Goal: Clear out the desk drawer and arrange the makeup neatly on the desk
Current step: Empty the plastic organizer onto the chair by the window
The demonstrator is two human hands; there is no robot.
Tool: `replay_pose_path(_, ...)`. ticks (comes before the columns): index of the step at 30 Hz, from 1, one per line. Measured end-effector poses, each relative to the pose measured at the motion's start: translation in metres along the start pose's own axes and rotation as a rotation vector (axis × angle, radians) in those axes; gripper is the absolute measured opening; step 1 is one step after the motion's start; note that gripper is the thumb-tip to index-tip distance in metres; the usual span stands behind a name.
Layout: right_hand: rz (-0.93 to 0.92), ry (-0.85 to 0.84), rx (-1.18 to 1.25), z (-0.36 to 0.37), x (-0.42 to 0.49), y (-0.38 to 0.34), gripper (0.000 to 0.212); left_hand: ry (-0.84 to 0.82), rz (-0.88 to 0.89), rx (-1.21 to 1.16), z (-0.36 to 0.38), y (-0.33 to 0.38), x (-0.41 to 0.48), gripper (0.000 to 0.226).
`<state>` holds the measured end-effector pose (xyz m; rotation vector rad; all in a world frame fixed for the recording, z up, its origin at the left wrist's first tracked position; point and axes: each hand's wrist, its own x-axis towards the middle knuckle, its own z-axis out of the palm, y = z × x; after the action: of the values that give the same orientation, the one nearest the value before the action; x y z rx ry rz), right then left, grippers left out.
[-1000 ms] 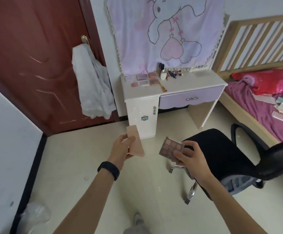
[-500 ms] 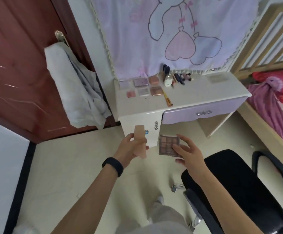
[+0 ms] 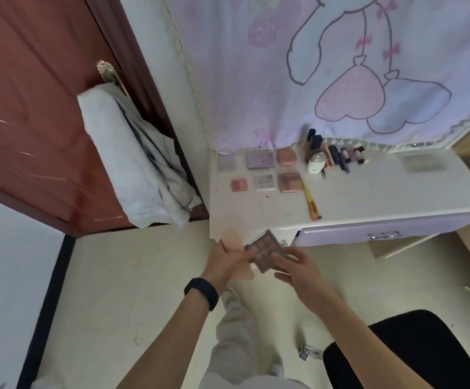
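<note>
Left hand (image 3: 227,261): grips peach case (image 3: 231,240), before counter (image 3: 368,192) front edge. Right hand (image 3: 295,268): pinches palette (image 3: 265,249), likewise before counter front edge.

Wall hanging (image 3: 256,80), upper right: no lettering was legible.
Desk makeup cases (image 3: 289,182), centre right: too blurred; nothing was readable.
Eyeshadow palette (image 3: 266,252), lower centre: no brand was legible.

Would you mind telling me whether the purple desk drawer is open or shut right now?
Shut, as far as shown: the purple drawer front sits tucked under the desk, and none of its interior is visible.
</note>
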<state>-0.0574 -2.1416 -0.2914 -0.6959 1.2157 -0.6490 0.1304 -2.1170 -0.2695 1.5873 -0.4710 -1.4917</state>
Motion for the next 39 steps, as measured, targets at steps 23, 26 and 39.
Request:
replay_pose_path(23, 0.335, 0.28, -0.379, 0.139, 0.271, -0.026, 0.02, 0.379, -0.306, -0.091, -0.129, 0.076, 0.199, 0.03)
replay_pose_path(26, 0.276, 0.267, -0.67, 0.138, 0.268, -0.024, 0.022, 0.376, -0.301, -0.093, -0.133, 0.077, 0.202, 0.029)
replay_pose_path(39, 0.275, 0.124, -0.952, 0.129, 0.26, -0.028, 0.038, 0.145, -0.217, -0.021, -0.119, 0.091, 0.209, 0.033)
